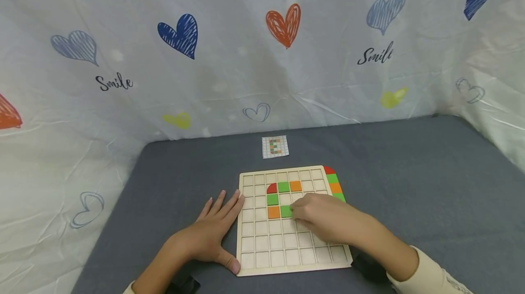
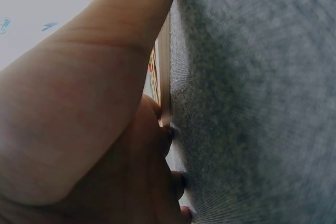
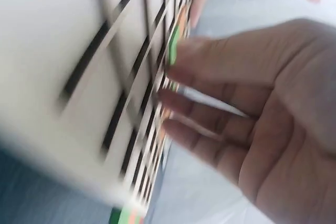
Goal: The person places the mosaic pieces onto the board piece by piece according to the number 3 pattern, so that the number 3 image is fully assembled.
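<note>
Five digits of our left hand (image 1: 208, 238) are spread well apart, with nothing gripped between them. Its index fingertip meets the left edge of the gridded wooden board (image 1: 262, 257), the thumb touches the near left corner, and the remaining fingers slant forward over the grey cloth (image 1: 172, 184). In the left wrist view we see this hand low beside the board's side.

Moving right across the grid, we find a red quarter-round tile (image 1: 272, 188) with a green tile and an orange tile (image 1: 273, 212) below it in the same column. A small patterned card (image 1: 275, 147) lies beyond the board. Right of that orange tile sits the near green tile (image 1: 286, 211), just at the fingertips of our right hand (image 1: 324, 217).

That hand reaches over the board from the right, knuckles up, fingers bent. The right wrist view shows us thumb and index drawn together at the tips, the other fingers loosely curved; we cannot tell whether they pinch the near green tile or only touch it.

Past the knuckles, a tile column (image 1: 335, 188) lines the board's far right edge, and a cream sleeve (image 1: 422, 271) circles our right forearm.
</note>
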The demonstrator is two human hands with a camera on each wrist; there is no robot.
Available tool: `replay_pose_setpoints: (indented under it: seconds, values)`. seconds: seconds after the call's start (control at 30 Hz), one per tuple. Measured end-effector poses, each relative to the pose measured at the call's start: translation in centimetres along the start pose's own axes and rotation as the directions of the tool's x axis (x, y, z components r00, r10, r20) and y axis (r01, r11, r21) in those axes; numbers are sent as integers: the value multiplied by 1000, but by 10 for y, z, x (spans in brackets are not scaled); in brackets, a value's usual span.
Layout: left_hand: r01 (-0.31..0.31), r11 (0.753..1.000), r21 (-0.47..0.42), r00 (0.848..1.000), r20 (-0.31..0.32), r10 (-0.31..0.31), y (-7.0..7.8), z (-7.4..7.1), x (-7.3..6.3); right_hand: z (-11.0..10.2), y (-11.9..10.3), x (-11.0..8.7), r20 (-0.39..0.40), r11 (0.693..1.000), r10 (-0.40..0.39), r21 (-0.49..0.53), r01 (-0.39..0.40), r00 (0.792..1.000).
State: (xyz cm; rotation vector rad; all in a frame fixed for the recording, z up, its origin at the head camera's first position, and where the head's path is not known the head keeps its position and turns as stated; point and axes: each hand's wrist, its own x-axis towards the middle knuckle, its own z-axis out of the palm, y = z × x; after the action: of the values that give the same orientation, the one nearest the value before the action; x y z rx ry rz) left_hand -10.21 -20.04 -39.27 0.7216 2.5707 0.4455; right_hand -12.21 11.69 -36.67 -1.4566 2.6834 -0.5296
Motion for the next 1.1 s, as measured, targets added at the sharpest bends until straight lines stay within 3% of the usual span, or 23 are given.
replay_pose_setpoints:
  seconds: [0.1,0.23,0.37,0.47,0.7,0.97,1.1]
  values:
    - [5,1000,1,1000,1,-5,1,0,1,-3,11,-15,-14,998,-23,54,23,1000]
    - [5,1000,2,1000,2,-5,2,-1,1,-4,27,-38,-100,999,-8,30,11,995]
    - [7,1000,4,1000,3,-7,2,0,0,-6,39,-58,-166,998,56,-30,-62,985]
    - [7,1000,9,1000,3,-7,1,0,0,-8,45,-68,-172,989,122,-57,-133,977]
    - [-1,1000,13,1000,2,1,-2,2,2,-7,49,-72,-151,976,196,-63,-208,969]
    - [-1,1000,26,1000,4,1,-2,1,2,-7,53,-70,-185,980,187,-35,-197,965]
    - [-4,1000,27,1000,0,4,-1,1,0,-7,55,-70,-167,980,188,-26,-195,968]
